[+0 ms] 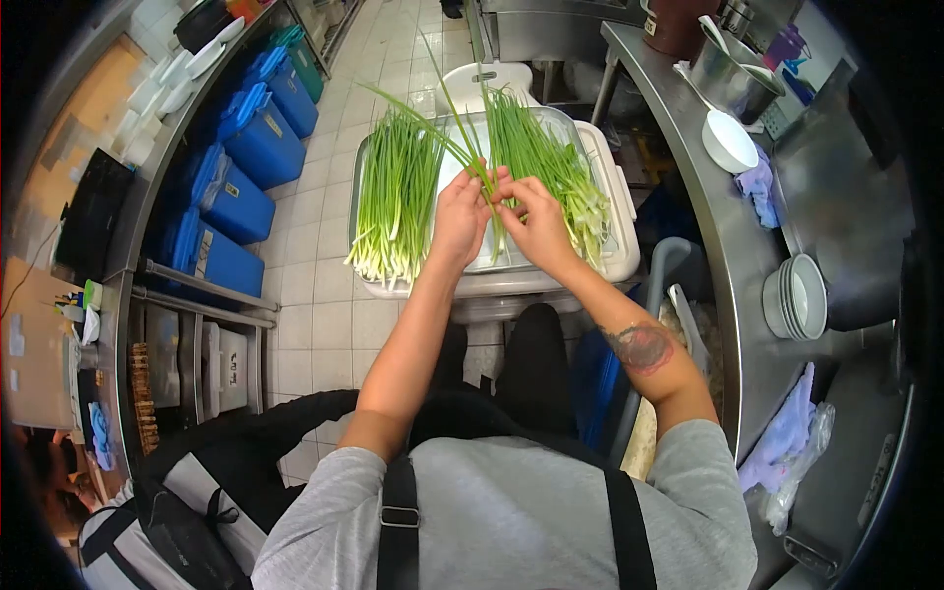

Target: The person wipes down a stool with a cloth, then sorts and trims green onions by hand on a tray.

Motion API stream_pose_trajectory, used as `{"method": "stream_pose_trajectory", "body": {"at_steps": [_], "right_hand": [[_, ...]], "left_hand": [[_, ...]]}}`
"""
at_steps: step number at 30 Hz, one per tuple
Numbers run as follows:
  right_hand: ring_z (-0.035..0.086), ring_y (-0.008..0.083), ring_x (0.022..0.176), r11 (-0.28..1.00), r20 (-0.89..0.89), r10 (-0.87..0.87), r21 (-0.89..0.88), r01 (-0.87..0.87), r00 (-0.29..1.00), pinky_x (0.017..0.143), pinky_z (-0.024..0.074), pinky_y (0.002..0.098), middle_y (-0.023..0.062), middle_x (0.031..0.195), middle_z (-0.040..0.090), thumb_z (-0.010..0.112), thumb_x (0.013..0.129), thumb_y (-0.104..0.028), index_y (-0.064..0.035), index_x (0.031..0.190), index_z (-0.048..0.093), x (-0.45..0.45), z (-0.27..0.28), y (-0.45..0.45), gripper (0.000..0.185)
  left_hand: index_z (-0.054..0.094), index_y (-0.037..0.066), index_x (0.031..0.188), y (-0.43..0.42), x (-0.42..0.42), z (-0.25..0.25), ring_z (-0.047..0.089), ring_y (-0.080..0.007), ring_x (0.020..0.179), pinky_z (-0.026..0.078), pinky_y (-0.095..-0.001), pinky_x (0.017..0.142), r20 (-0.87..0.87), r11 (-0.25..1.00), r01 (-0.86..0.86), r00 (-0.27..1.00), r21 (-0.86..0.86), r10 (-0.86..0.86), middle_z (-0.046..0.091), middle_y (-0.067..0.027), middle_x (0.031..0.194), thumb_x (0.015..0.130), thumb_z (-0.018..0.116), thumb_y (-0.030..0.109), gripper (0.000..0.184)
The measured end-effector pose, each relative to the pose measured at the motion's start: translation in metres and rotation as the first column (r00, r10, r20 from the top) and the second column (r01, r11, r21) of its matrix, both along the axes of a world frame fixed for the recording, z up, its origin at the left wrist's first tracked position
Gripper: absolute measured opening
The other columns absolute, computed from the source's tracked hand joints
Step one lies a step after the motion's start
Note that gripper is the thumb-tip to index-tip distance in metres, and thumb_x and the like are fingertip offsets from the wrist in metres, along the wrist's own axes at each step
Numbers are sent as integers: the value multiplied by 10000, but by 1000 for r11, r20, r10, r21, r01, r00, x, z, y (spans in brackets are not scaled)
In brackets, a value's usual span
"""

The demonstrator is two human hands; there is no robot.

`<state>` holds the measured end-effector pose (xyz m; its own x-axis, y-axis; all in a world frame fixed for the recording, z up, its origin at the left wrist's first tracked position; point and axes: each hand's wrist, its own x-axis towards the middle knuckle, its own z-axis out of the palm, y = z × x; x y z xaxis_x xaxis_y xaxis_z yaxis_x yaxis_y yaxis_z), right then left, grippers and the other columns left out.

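Several long green onion stalks [425, 125] are held in my left hand [459, 218], their thin tips pointing up and away from me. My right hand [537, 224] meets it at the lower part of these stalks, thumb and fingers pinched on them. Both hands are above a metal tray [482, 262]. On its left side lies a thick pile of green onions [396, 182], white ends toward me. A second pile of green onions [553, 169] fills the right side, its pale ends near my right wrist. The exact finger contact is partly hidden.
The tray rests on a pale plastic container [621, 258], with a white stool [489, 81] behind. Blue lidded bins [261, 138] line the left. A steel counter [678, 138] on the right carries a white bowl [730, 141], stacked bowls [796, 298] and cloths [779, 433].
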<state>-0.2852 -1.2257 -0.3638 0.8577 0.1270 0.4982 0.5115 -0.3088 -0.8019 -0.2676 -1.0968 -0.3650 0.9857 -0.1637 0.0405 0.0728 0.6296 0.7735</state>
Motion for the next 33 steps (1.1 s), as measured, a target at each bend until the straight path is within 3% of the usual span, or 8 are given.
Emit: {"method": "stream_pose_trajectory", "body": {"at_steps": [5,11,14,20,23,26,29,33], "right_hand": [[590,237,704,996,26,-64,-59,65,998,608,493,301,132,873,569,660,753,-106,-21,846,613,-3,2,4,135],[592,240,684,999,-172,-44,-26,40,984,601,484,312,147,843,584,682,737,-97,2,769,624,-2,-5,2,120],[602,248,702,1000,-110,-3,-24,0,994,607,484,322,155,829,589,672,749,-101,18,768,628,5,-21,3,128],[603,248,668,998,-188,-23,-63,11,982,621,477,327,173,817,592,632,794,-129,36,817,624,3,-19,5,167],[544,112,654,1000,-422,-16,-4,16,906,577,461,244,46,787,596,564,873,-186,-15,863,615,9,-25,2,179],[541,88,672,940,-579,192,341,21,792,573,463,250,22,790,588,506,911,-203,-38,921,579,13,-29,0,181],[536,87,667,868,-619,225,478,134,752,577,469,257,22,773,579,471,927,-200,-48,929,543,9,-12,0,168],[553,100,657,928,-520,213,372,-5,827,591,458,245,19,769,585,458,928,-182,-44,918,525,18,-28,-7,154]], "left_hand": [[319,-79,1270,-4,-5,0,536,-258,1011,454,-389,887,-1,999,-37,999,15,37,517,-192,1123,939,349,82,368],[416,-43,1187,-5,-6,-10,570,-207,899,500,-312,777,-9,997,-63,998,36,64,544,-150,1019,921,381,37,280],[427,-47,1163,-3,-6,-4,591,-205,839,512,-290,738,-22,953,-173,983,249,185,556,-125,940,914,397,21,260],[408,-59,1183,6,0,-6,603,-209,829,517,-291,715,-33,963,-194,978,189,204,546,-93,868,922,395,32,277],[395,-58,1198,7,-1,-7,601,-214,837,514,-305,738,-51,972,-187,979,141,195,540,-92,863,924,388,36,289],[386,-61,1206,10,1,-7,600,-221,852,509,-320,771,-48,964,-245,967,109,251,544,-100,872,921,387,33,300],[375,-77,1217,19,3,1,593,-260,900,491,-388,850,-68,985,-172,983,16,173,578,-115,853,897,406,7,333],[404,-79,1192,23,0,7,604,-244,861,502,-374,835,-46,996,-74,996,42,76,573,-116,856,870,429,-7,332]]}}
